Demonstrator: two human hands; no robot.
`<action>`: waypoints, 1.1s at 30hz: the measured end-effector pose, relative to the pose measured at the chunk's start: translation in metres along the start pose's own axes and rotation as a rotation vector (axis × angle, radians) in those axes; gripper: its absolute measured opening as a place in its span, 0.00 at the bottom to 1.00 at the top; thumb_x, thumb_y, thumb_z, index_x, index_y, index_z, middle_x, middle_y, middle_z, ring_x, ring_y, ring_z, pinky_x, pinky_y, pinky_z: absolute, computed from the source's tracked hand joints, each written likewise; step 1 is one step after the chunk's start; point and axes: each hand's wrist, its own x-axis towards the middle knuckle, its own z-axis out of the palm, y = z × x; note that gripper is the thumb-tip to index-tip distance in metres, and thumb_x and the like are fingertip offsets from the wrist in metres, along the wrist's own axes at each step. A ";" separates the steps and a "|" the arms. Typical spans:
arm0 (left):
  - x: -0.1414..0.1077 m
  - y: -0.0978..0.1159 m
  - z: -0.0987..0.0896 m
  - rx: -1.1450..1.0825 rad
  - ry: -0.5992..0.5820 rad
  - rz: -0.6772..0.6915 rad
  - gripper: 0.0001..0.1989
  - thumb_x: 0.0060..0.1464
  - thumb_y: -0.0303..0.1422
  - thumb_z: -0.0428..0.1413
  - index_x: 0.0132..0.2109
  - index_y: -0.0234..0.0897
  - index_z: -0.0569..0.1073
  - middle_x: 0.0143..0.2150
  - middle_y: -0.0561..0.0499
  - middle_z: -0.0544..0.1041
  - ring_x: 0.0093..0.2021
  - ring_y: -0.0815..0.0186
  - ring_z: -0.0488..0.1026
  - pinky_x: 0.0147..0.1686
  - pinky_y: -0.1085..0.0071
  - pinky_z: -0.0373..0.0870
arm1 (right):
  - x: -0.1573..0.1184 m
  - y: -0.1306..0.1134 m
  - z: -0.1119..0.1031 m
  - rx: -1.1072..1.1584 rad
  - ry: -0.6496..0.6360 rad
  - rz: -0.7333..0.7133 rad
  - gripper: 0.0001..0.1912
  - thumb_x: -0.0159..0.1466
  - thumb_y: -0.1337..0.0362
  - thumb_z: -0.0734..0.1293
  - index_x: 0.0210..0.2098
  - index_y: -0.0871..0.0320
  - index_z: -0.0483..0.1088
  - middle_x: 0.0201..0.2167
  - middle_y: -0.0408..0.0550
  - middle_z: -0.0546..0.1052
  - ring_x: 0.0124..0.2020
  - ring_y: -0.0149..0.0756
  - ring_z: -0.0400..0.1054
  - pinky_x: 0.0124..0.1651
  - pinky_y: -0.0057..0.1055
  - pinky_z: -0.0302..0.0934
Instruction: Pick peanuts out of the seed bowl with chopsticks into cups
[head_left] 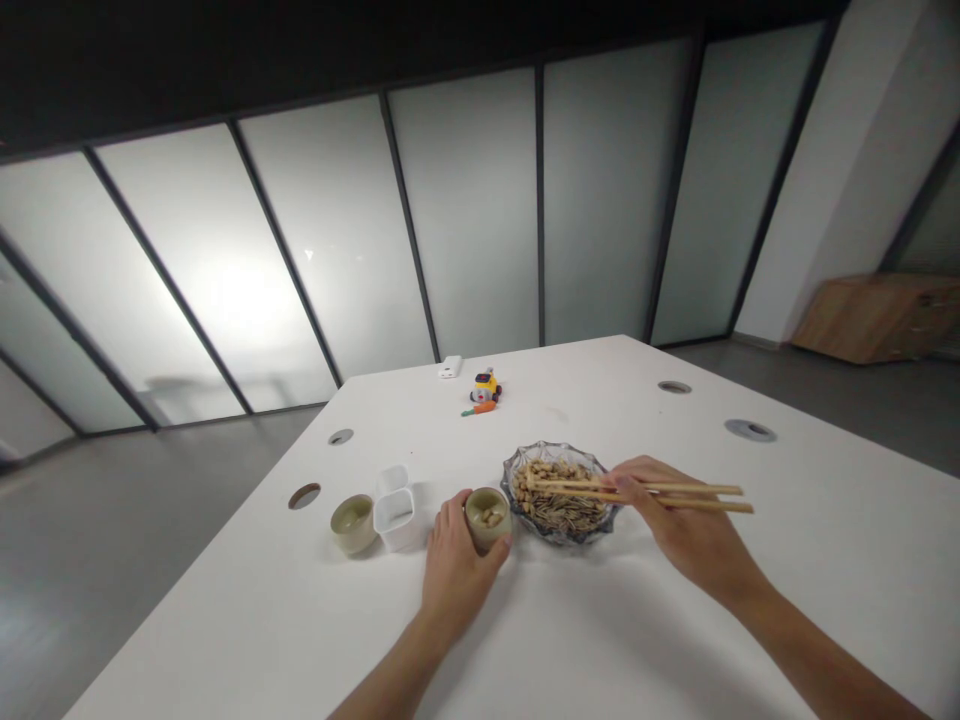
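My left hand (459,560) is wrapped round a small green-beige cup (487,518) that stands on the table, with several peanuts inside. In my right hand (679,515) is a pair of wooden chopsticks (697,497), held sideways with the tips pointing left over a clear scalloped glass bowl (555,538). That bowl holds peanuts (555,470) along its far and left part and striped sunflower seeds (566,514) nearer me. Whether the chopstick tips pinch a peanut is too small to tell. The bowl's left rim is close beside the cup.
Left of my left hand stand two white plastic containers (397,515) and a second green-beige cup (353,524). Farther back lie an orange carrot-shaped item (480,409), a yellow toy vehicle (486,385) and a white box-like device (450,367). The white table (600,630) has several round cable holes.
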 end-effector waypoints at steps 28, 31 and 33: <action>0.000 0.000 0.001 0.001 -0.005 -0.001 0.32 0.54 0.42 0.59 0.64 0.37 0.64 0.63 0.39 0.72 0.64 0.50 0.69 0.65 0.55 0.62 | -0.005 0.031 0.010 -0.149 0.104 -0.251 0.13 0.75 0.56 0.66 0.38 0.53 0.79 0.36 0.49 0.82 0.35 0.39 0.79 0.39 0.32 0.74; 0.000 0.000 0.001 0.003 -0.002 -0.004 0.32 0.54 0.42 0.59 0.63 0.38 0.64 0.63 0.39 0.72 0.64 0.50 0.69 0.65 0.55 0.62 | -0.004 0.032 0.007 -0.258 0.199 -0.337 0.12 0.76 0.60 0.65 0.38 0.54 0.77 0.35 0.49 0.81 0.36 0.39 0.78 0.40 0.33 0.73; 0.001 0.000 0.001 0.006 0.000 -0.008 0.32 0.54 0.41 0.59 0.63 0.38 0.64 0.63 0.39 0.73 0.64 0.50 0.69 0.65 0.55 0.62 | -0.004 0.031 0.005 -0.297 0.219 -0.384 0.11 0.76 0.62 0.65 0.38 0.54 0.76 0.35 0.48 0.80 0.35 0.38 0.78 0.40 0.33 0.72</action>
